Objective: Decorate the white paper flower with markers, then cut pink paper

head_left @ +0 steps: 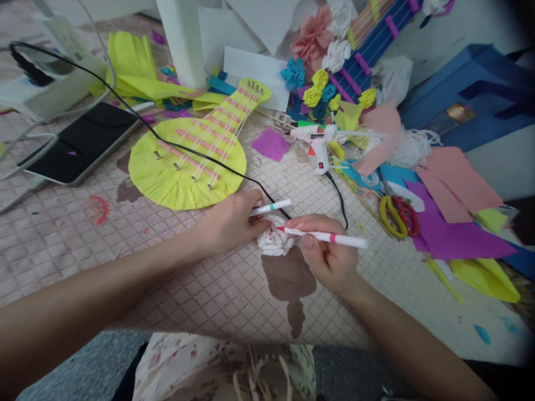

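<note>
My right hand (328, 250) is closed around a pink-banded white felt-tip pen (346, 240). Its pink tip touches the white crumpled-paper flower (273, 240), which bears small pink specks. My left hand (236, 220) is also closed, with a green-banded white felt-tip pen (271, 206) sticking out between its fingers. The left thumb rests against the flower's upper left edge and partly covers it. Just beyond my left hand lies a yellow paper-covered toy guitar (188, 167) with white strings and pink strips.
A white glue gun (320, 150) with a black cord lies beyond my right hand. Scissors (397, 216) and purple paper (451, 234) are at right. A black cable (196, 146) crosses the guitar. A phone (86, 142) lies left; a blue toy guitar (368, 55) with paper flowers stands behind.
</note>
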The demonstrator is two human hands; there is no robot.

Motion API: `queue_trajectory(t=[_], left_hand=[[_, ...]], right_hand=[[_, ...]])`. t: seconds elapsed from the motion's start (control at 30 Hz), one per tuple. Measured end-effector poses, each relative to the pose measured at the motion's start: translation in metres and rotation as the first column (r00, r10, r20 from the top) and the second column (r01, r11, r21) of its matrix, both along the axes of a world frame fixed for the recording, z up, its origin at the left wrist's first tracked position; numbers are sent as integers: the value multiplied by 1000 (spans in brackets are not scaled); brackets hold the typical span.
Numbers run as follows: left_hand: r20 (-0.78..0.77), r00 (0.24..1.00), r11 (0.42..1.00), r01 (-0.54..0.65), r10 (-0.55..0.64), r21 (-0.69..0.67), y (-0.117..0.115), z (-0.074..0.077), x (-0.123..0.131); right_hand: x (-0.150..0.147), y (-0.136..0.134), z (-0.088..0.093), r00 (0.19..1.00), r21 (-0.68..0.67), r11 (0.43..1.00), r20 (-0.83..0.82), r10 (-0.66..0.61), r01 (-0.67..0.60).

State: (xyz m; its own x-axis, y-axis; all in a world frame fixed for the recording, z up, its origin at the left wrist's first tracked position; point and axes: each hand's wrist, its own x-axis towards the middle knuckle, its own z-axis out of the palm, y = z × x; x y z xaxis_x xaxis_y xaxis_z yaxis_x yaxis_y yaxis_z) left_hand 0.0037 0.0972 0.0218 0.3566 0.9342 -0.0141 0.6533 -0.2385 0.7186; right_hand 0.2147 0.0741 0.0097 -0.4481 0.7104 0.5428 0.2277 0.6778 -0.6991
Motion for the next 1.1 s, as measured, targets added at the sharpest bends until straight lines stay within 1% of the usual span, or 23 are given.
queue_trajectory(t=[0.23,0.6,0.7,0.83,0.93,1.1], left_hand=[[-5,1000,1000,-3,3,11,0,-2,-1],[-4,1000,1000,-8,8,3,1,-1,0],[-1,1000,1000,-7,7,-3,1,-1,-1],[3,1000,1000,-2,2,1,0,-1,-1],[8,1000,1000,1,-1,3,1,-2,-1],[1,1000,1000,-1,1,-2,1,-1,-1]], right_hand=[[-1,-2,-1,998,-79,997,-69,-12,6],[0,-2,-1,999,-148,989,-48,-22,14],[0,-2,0,999,-141,990,-41,-21,15],[0,-2,1,999,-78,996,-8,-36,36],[0,-2,0,999,-45,998,-30,-45,44],[0,-1,-1,998,-53,997,-40,-52,50]])
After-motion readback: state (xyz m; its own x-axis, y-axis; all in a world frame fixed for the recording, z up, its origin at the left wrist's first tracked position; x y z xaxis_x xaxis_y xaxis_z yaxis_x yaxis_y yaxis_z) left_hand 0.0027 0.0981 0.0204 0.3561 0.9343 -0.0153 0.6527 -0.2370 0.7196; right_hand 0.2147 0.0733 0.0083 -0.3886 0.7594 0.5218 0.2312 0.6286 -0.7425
